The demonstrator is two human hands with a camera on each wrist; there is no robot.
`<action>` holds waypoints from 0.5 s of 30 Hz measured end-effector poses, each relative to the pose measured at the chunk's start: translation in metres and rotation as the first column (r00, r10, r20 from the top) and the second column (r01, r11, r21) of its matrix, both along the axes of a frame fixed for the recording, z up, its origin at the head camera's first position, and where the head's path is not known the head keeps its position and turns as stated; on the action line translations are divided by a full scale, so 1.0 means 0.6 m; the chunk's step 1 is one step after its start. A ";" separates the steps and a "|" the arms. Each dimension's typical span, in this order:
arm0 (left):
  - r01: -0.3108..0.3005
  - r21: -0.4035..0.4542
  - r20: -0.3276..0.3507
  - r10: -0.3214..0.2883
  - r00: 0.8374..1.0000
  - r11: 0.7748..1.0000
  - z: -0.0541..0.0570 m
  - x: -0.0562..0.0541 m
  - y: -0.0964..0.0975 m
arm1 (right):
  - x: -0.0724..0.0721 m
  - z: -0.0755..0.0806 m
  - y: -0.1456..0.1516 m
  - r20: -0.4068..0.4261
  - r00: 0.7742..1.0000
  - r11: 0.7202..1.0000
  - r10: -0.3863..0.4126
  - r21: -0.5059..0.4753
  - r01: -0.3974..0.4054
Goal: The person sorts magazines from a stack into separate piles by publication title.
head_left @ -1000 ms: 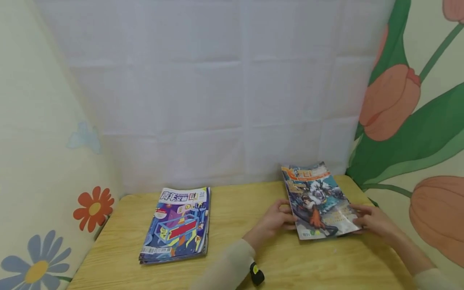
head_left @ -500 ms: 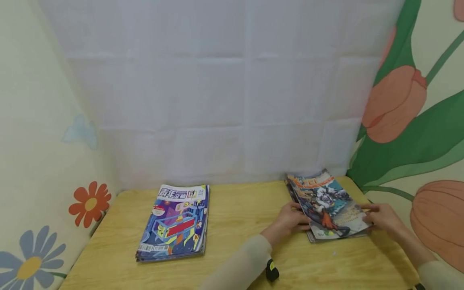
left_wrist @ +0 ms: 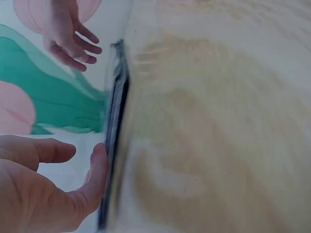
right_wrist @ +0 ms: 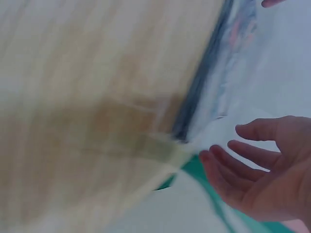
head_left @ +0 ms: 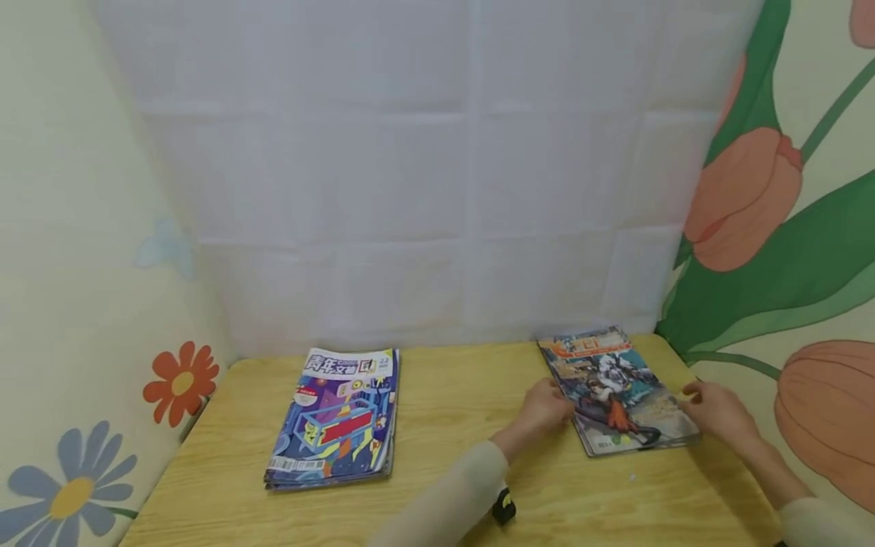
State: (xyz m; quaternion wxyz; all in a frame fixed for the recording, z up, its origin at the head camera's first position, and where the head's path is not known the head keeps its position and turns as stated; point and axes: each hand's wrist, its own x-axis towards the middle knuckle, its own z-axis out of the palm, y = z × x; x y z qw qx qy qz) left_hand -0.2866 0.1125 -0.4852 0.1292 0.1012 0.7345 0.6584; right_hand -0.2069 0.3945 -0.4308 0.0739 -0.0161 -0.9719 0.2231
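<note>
A stack of magazines lies on the right of the table, a comic-style cover with an orange title on top. My left hand is at its left edge, fingers loosely bent. In the left wrist view the thumb of that hand is by the stack's dark edge; whether it touches I cannot tell. Off the right edge is my right hand, fingers relaxed. The right wrist view shows this hand apart from the blurred stack, holding nothing.
Another magazine stack, purple-blue on top, lies on the left of the wooden table. White cloth hangs behind. Flower-painted panels flank both sides. A black strap with a yellow mark is by the left sleeve.
The top comic magazine was held slightly raised, then sat askew over those beneath; now it lies flat, roughly lined up with them. Both hands have loosened, and the right has drawn off the edge.
</note>
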 end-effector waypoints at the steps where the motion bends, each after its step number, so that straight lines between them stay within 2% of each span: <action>1: 0.007 -0.032 -0.042 -0.008 0.999 0.999 0.004 -0.004 -0.015 | -0.005 0.006 -0.010 -0.018 1.000 1.000 0.012 0.024 -0.012; 4: 0.023 -0.134 -0.177 -0.047 0.983 0.991 0.018 -0.014 -0.070 | -0.023 0.022 -0.047 -0.123 0.989 0.995 0.076 0.070 -0.068; 6: 0.035 -0.199 -0.261 -0.088 0.961 0.979 0.027 -0.013 -0.106 | -0.022 0.028 -0.069 -0.227 0.965 0.989 0.128 0.106 -0.106; 7: 0.033 -0.225 -0.300 -0.101 0.949 0.974 0.031 -0.013 -0.124 | -0.024 0.029 -0.077 -0.298 0.937 0.980 0.180 0.135 -0.145; 8: 0.030 -0.248 -0.331 -0.114 0.937 0.968 0.036 -0.011 -0.141 | -0.025 0.028 -0.085 -0.373 0.898 0.969 0.231 0.166 -0.180; 9: 0.031 -0.261 -0.358 -0.126 0.925 0.965 0.040 -0.009 -0.158 | -0.026 0.026 -0.093 -0.444 0.850 0.956 0.282 0.204 -0.211; 11: 0.022 -0.282 -0.399 -0.138 0.906 0.959 0.044 -0.004 -0.185 | -0.031 0.020 -0.109 -0.561 0.737 0.924 0.376 0.291 -0.249; 12: 0.005 -0.300 -0.427 -0.139 0.894 0.954 0.045 -0.002 -0.197 | -0.033 0.016 -0.118 -0.595 0.693 0.911 0.406 0.322 -0.257; 13: -0.018 -0.322 -0.453 -0.137 0.881 0.947 0.045 0.000 -0.208 | -0.035 0.010 -0.127 -0.615 0.668 0.906 0.419 0.333 -0.261; 14: -0.051 -0.349 -0.483 -0.133 0.866 0.936 0.045 0.003 -0.217 | -0.034 0.005 -0.138 -0.614 0.674 0.909 0.412 0.330 -0.255; 15: -0.094 -0.384 -0.517 -0.130 0.846 0.918 0.043 0.006 -0.225 | -0.034 0.000 -0.148 -0.600 0.695 0.916 0.395 0.318 -0.246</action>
